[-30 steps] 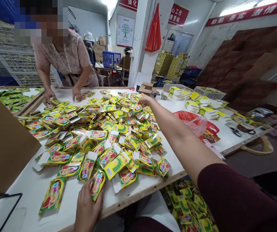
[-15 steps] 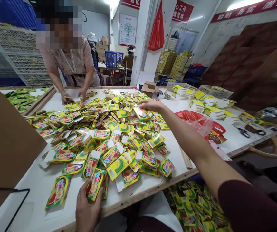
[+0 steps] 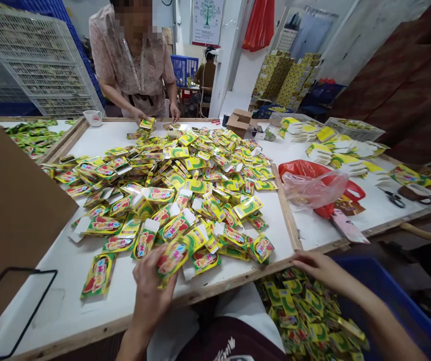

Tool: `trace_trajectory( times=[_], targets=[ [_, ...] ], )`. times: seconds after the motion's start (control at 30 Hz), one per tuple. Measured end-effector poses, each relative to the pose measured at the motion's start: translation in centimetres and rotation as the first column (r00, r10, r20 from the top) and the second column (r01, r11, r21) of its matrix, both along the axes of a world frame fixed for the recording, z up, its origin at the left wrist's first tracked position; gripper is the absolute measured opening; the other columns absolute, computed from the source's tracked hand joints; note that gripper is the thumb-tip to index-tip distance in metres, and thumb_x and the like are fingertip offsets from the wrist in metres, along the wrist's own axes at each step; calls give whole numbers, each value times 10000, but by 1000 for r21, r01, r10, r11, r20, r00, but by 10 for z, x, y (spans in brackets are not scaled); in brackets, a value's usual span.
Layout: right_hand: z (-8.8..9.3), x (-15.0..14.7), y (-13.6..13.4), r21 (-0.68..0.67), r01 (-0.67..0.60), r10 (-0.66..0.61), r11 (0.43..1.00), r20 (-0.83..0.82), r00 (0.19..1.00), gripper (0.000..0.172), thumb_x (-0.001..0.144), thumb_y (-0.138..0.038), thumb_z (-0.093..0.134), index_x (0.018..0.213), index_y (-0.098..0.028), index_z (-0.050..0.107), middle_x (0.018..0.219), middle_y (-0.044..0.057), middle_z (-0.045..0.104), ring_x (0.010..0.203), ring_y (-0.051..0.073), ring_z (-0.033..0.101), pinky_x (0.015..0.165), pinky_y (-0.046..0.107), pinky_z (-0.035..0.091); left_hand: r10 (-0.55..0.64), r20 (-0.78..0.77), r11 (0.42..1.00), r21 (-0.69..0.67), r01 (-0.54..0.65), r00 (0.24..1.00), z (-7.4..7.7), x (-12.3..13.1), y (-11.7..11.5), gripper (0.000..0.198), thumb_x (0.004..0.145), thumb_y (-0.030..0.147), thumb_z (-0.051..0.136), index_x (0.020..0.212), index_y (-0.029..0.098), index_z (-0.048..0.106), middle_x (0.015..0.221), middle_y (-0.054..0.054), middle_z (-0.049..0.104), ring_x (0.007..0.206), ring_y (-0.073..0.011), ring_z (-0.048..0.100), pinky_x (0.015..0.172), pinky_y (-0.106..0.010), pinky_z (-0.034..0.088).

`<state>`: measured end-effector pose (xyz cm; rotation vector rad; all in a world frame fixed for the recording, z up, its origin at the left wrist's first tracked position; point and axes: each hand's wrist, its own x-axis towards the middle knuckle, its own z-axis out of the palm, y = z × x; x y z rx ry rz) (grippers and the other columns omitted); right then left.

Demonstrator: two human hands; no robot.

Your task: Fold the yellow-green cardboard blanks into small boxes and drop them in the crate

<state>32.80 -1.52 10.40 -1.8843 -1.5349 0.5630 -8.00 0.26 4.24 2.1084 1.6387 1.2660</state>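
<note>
My left hand point(image 3: 151, 286) is closed around a small yellow-and-green box point(image 3: 173, 258) with a red fruit picture, lifted just above the near edge of the heap. A large heap of such boxes point(image 3: 196, 186) covers the middle of the white table point(image 3: 65, 306); several have white end flaps sticking out. My right hand point(image 3: 315, 265) is at the table's front edge, above a blue crate point(image 3: 396, 301) full of similar boxes point(image 3: 294, 301). Its fingers are stretched out, and nothing shows in them. One box point(image 3: 98, 275) lies apart at the near left.
Across the table a co-worker point(image 3: 136, 75) handles a box. A brown cardboard panel point(image 3: 16, 200) and black wire frame point(image 3: 31, 311) stand at left. A wooden strip point(image 3: 286, 210) divides the table; right of it lie a red plastic bag point(image 3: 305, 170), scissors point(image 3: 395, 199) and flat cartons point(image 3: 324, 134).
My right hand has come back from the heap's far right to the front edge, above the crate. My left hand has lifted its box up and rightward. The co-worker's hands moved.
</note>
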Motion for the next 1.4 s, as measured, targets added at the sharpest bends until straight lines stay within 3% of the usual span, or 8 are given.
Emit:
trace_trajectory(
  times=[0.17,0.3,0.43,0.57,0.93,1.13,1.27,1.4],
  targets=[
    [-8,-135,23,39,-452,443,891,-295,847,297,812,-303,600,1091,-202,622,1107,87,652,1038,237,596,916,354,445,-384,-331,914,-6,405,862,20,19,12,548,806,7,448,1290,259,407,1241,-41,591,1239,-228,415,1088,-501,112],
    [-15,-202,42,127,-581,571,804,-440,693,301,780,-196,614,1079,-206,576,1091,64,635,1036,219,586,917,340,438,-383,-340,916,-19,401,859,24,17,5,545,819,6,431,1290,280,427,1312,-30,532,1304,-221,346,1114,-492,80],
    [-45,-225,46,142,-467,431,873,-672,602,206,765,-225,621,947,-199,528,961,51,635,948,203,610,853,329,470,1,169,1000,-4,0,986,14,15,-10,506,826,160,551,1294,257,386,1412,-105,373,1335,-270,307,1086,-503,238],
    [-74,-242,31,154,-375,326,914,-829,455,300,767,-223,625,997,-224,433,936,34,644,902,183,628,816,318,482,75,620,943,-299,146,781,-9,22,-19,431,855,295,542,1251,237,384,1190,-106,567,1084,-224,580,898,-382,481],
    [-71,-230,25,224,-514,546,828,-531,648,413,792,-120,538,1184,-239,490,931,25,615,829,167,594,765,285,480,-34,533,857,-419,299,845,-33,4,-19,444,840,323,555,1263,212,477,1234,-96,568,1137,-226,551,941,-356,454],
    [-69,-230,32,219,-469,518,856,-354,779,43,831,-212,562,839,-189,597,771,15,586,708,154,542,661,251,443,-58,499,869,-401,290,864,-35,9,-18,473,839,295,552,1301,244,467,1325,-81,515,1190,-221,512,983,-366,422],
    [-67,-232,32,274,-424,503,863,-390,771,84,844,-212,553,779,-183,597,822,40,609,821,180,578,752,273,456,-107,450,880,-372,296,886,-25,13,-5,303,832,302,554,1115,224,631,1186,-77,609,1166,-225,518,985,-369,414],
    [-74,-235,28,292,-332,442,897,-562,699,268,843,-201,550,1105,-207,489,927,41,632,850,168,610,773,276,483,-105,469,882,-364,300,877,-22,13,4,209,834,310,552,944,195,688,1100,-94,634,1145,-238,524,984,-395,406]
  ],
)
